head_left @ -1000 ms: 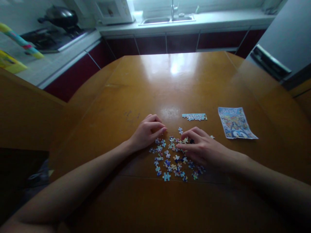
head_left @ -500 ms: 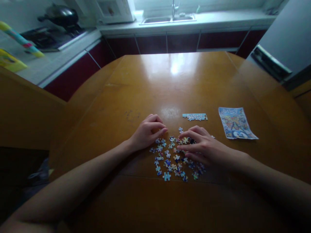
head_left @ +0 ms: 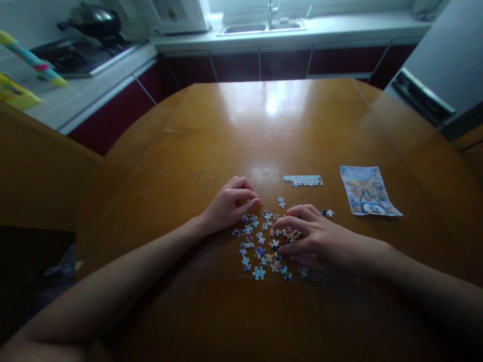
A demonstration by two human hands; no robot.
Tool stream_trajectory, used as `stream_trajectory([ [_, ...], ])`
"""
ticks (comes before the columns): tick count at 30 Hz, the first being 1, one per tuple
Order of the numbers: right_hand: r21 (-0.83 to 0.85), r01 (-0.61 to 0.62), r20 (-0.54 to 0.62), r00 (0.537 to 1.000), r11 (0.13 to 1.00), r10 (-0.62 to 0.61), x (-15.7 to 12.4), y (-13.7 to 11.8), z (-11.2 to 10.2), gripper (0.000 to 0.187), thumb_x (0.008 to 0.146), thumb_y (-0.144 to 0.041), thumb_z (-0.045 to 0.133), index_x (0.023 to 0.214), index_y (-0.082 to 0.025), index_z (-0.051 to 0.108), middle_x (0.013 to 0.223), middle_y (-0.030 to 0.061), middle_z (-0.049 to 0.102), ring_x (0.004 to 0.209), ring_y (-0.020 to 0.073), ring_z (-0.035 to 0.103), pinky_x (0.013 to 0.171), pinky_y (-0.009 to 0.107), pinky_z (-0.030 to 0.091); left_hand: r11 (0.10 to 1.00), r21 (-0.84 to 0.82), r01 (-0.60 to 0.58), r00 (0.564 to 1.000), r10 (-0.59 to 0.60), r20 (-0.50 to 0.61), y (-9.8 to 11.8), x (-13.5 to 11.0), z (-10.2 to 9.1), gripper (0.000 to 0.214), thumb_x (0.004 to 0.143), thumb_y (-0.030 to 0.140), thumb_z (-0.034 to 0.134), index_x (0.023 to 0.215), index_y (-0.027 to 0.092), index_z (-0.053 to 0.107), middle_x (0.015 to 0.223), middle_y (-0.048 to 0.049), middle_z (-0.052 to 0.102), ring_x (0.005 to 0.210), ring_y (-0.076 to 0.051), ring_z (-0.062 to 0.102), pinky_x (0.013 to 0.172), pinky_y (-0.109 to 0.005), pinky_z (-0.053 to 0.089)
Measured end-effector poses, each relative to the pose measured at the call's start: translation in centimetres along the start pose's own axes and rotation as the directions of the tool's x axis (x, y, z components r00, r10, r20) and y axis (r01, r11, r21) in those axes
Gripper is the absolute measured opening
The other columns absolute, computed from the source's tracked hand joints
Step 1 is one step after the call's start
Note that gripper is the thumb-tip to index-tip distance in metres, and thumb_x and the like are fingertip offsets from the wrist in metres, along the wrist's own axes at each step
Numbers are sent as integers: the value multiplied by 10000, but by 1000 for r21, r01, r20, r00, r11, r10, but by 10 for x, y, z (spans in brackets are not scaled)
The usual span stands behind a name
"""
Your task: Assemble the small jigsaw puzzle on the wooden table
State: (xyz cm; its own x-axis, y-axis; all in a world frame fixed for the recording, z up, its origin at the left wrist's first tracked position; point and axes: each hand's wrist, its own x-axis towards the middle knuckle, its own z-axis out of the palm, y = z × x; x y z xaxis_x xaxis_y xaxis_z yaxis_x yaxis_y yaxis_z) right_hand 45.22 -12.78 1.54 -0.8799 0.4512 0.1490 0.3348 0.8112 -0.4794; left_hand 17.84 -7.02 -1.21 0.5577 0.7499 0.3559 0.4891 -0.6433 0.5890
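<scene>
A: Where do the loose puzzle pieces point(head_left: 264, 249) lie?

B: In a scattered heap on the table point(head_left: 234, 125), near its front edge, between the two hands. The left hand point(head_left: 228, 205) sits at the heap's upper left corner, and the right hand point(head_left: 320, 239) lies over its right side

A: What are the left fingers point(head_left: 245, 193) doing?

B: They are curled in, tips down on the wood just beside the nearest pieces. The thumb is hidden, so I cannot tell whether a piece is pinched under there

A: And the right fingers point(head_left: 290, 221)?

B: Spread and stretched toward the left, resting flat on top of the heap. Several pieces peek out between and beneath them, and none is closed in a grip that I can see

A: Anything apart from the heap?

B: A single piece point(head_left: 281, 202) lies alone just beyond it, between the two sets of fingertips. A couple of pieces point(head_left: 327, 213) lie just past the right hand's knuckles. Farther out is a joined strip point(head_left: 303, 180), and to its right, well apart from the heap, a printed picture sheet point(head_left: 365, 191) lies flat

A: And beyond the table?

B: A kitchen counter point(head_left: 339, 30) with a sink point(head_left: 260, 27) at the back, and a dark pan point(head_left: 94, 22) at the far left
</scene>
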Motion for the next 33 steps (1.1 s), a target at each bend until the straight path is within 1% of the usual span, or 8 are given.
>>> stream_trajectory([
  [7,17,7,4,1000,1000,-7,1,3,1,194,922,-263,613,1053,-300,751,1345,45,581,1238,279,409,1034,495,353,1000,-1,5,1000,-5,11,0,0,-1,156,935,275,623,860,200,736,858,-37,589,858,-166,526,783,-308,450],
  [14,84,32,-10,999,996,-32,1,-2,-1,180,902,-259,640,1044,-301,742,1303,29,607,1214,248,439,1025,454,371,1000,5,4,1000,-4,-1,0,0,0,170,933,283,623,844,201,742,846,-38,589,843,-168,529,775,-316,453],
  [18,98,62,61,996,993,-69,1,-7,-7,220,886,-238,643,1065,-316,744,1354,23,575,1239,255,432,1036,467,355,1000,0,5,1000,-5,5,0,0,0,171,938,286,614,862,206,744,854,-41,595,849,-169,526,775,-316,456],
  [21,101,66,106,991,993,-77,0,-8,-10,202,888,-253,640,1043,-315,753,1392,20,551,1259,267,419,1057,488,332,1000,-2,10,1000,-10,11,0,0,-1,156,935,275,622,864,207,743,860,-39,594,853,-168,527,776,-311,455],
  [25,110,56,110,992,992,-68,0,-5,-10,150,887,-271,647,971,-306,766,1398,12,546,1246,271,428,1047,492,346,1000,-1,10,1000,-10,6,-1,0,-1,148,930,264,627,858,202,740,862,-36,590,856,-166,529,779,-309,453],
  [27,111,52,103,993,992,-63,0,-4,-9,160,883,-263,653,994,-302,761,1384,19,556,1247,269,430,1048,493,347,1000,1,13,1000,-13,9,-1,1,-1,155,933,267,622,854,200,738,863,-38,591,857,-168,530,785,-311,453],
  [31,96,64,130,989,993,-77,0,-6,-7,234,903,-235,626,1096,-316,731,1409,22,539,1284,265,410,1084,523,300,1000,-1,9,1000,-9,9,1,1,-1,164,934,271,616,849,198,737,864,-40,593,854,-170,531,783,-314,453],
  [33,89,71,140,987,993,-83,0,-5,-6,241,902,-227,625,1100,-320,727,1417,19,533,1294,266,401,1094,534,281,1000,-3,8,1000,-8,8,1,1,-1,163,934,268,617,847,196,735,861,-39,591,849,-168,528,779,-312,451],
])
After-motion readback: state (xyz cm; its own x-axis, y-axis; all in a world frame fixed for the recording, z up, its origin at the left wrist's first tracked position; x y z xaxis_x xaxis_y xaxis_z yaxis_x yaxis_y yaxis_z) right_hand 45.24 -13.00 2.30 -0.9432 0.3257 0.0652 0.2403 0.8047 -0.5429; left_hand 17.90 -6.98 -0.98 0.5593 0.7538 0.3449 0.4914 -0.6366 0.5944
